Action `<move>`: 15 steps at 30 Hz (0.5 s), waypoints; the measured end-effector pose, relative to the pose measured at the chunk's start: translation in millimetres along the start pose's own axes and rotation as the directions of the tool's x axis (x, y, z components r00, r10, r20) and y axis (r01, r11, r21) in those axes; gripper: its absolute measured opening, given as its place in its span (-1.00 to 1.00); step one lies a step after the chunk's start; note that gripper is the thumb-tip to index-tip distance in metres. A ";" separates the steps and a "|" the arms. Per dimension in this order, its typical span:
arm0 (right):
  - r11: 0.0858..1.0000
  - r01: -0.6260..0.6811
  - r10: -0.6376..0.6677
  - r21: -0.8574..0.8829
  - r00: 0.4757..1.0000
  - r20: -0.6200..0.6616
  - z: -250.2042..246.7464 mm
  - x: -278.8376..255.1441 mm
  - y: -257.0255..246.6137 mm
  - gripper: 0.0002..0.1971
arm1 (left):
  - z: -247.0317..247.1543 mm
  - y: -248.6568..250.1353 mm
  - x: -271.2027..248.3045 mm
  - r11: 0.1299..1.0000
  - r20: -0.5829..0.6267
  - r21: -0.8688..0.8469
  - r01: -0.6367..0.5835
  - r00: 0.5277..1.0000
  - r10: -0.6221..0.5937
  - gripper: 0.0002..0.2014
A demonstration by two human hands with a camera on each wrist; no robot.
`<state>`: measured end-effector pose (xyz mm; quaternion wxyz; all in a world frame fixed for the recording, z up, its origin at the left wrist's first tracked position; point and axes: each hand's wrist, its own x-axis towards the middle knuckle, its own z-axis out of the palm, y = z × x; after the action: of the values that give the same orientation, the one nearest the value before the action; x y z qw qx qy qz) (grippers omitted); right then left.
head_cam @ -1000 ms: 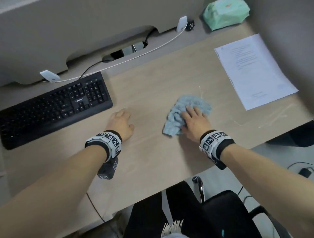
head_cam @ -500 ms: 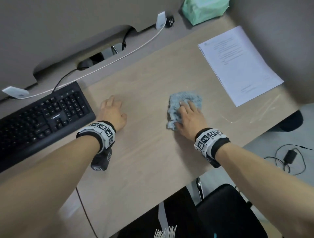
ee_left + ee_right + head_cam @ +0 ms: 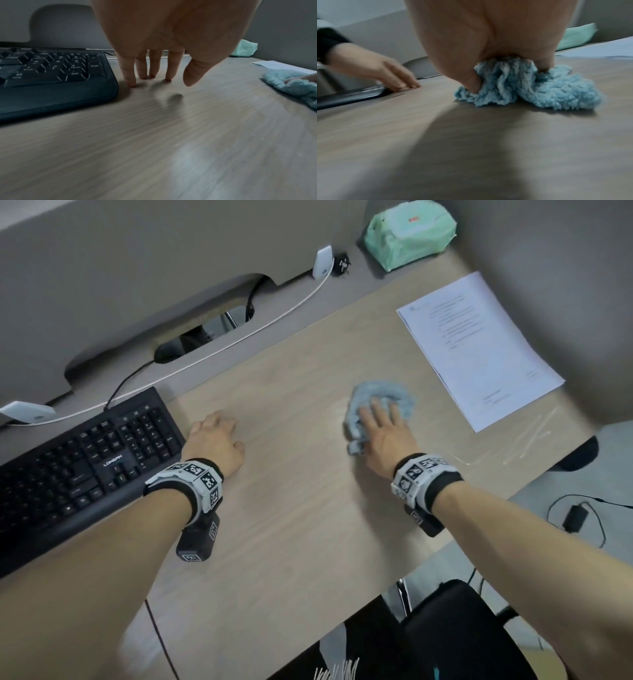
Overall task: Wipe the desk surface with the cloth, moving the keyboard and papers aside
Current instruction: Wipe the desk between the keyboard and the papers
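Note:
A light blue cloth (image 3: 394, 393) (image 3: 556, 93) (image 3: 291, 83) lies bunched on the wooden desk (image 3: 291, 508). My right hand (image 3: 383, 426) (image 3: 488, 40) presses down on it with extended fingers, the thumb dug into its near edge. My left hand (image 3: 212, 436) (image 3: 154, 75) rests its fingertips on the bare desk, just beside the right end of the black keyboard (image 3: 85, 460) (image 3: 51, 75) (image 3: 351, 94) and holding nothing. The white papers (image 3: 479, 344) (image 3: 281, 65) (image 3: 599, 50) lie at the far right, a short way beyond the cloth.
A green wipes pack (image 3: 409, 232) sits in the back right corner. A white cable (image 3: 239, 337) runs along the back ledge past a cable opening (image 3: 205, 335). Pale streaks (image 3: 527, 440) mark the desk below the papers. A black chair (image 3: 462, 628) stands below the front edge.
My right hand has slid the cloth a little away from the front edge and toward the papers. My left hand has stayed beside the keyboard.

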<state>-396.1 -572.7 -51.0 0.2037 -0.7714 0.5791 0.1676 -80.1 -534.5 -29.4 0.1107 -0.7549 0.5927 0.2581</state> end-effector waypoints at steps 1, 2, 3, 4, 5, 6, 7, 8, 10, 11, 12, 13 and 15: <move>0.996 -0.081 0.081 0.027 0.997 -0.005 -4.1 3.7 10.3 -0.15 | -0.8 -0.1 -0.3 1.000 0.000 -0.002 0.001 1.000 -0.001 -0.47; 0.988 -0.147 0.147 0.043 0.989 0.004 -9.3 8.8 16.1 -0.13 | -1.5 -0.6 -0.7 1.000 -0.003 -0.006 0.007 1.000 -0.007 -0.48; 0.979 -0.199 0.198 0.053 0.980 0.017 -14.3 15.9 18.5 -0.11 | -2.5 -0.5 -1.3 1.000 -0.003 -0.012 0.014 1.000 -0.014 -0.49; 0.968 -0.242 0.240 0.063 0.970 0.026 -19.9 23.9 19.2 -0.10 | -3.5 -0.2 -0.9 1.000 -0.003 -0.021 0.020 1.000 -0.020 -0.50; 0.958 -0.277 0.275 0.076 0.961 0.033 -24.3 33.7 20.0 -0.09 | -4.6 0.4 -0.3 0.999 -0.002 -0.031 0.023 1.000 -0.023 -0.51; 0.949 -0.302 0.301 0.085 0.953 0.031 -30.1 44.3 20.2 -0.08 | -5.7 0.6 1.4 0.999 -0.005 -0.040 0.028 1.000 -0.028 -0.52; 0.943 -0.321 0.321 0.089 0.947 0.021 -35.7 54.1 20.9 -0.07 | -7.3 0.8 3.3 0.998 -0.005 -0.046 0.032 0.999 -0.032 -0.52; 0.938 -0.336 0.337 0.088 0.942 0.012 -40.7 62.4 22.0 -0.07 | -8.7 1.0 4.5 0.998 0.001 -0.045 0.036 0.999 -0.036 -0.53; 0.937 -0.340 0.340 0.077 0.940 0.008 -51.1 81.3 24.1 -0.05 | -10.1 2.4 6.4 0.997 0.014 -0.046 0.062 0.998 -0.062 -0.54; 0.943 -0.326 0.326 0.062 0.945 0.004 -56.1 90.5 23.7 -0.05 | -9.9 4.1 7.0 0.996 0.014 -0.045 0.075 0.997 -0.075 -0.54; 0.956 -0.291 0.291 0.038 0.957 0.001 -60.1 97.1 19.8 -0.05 | -9.2 5.7 7.0 0.995 0.012 -0.045 0.089 0.996 -0.089 -0.54; 0.975 -0.221 0.221 0.009 0.975 0.002 -62.8 100.1 12.9 -0.05 | -8.4 8.0 6.9 0.993 0.006 -0.044 0.106 0.994 -0.106 -0.55; 0.999 0.020 -0.019 -0.041 0.999 0.038 -63.4 96.7 -7.9 -0.07 | -8.1 13.9 8.3 0.989 -0.006 -0.039 0.144 0.989 -0.144 -0.56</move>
<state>-360.7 -682.8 -43.3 0.2004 -0.7777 0.5641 0.1920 -89.9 -549.1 -25.0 0.1119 -0.7989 0.5319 0.2574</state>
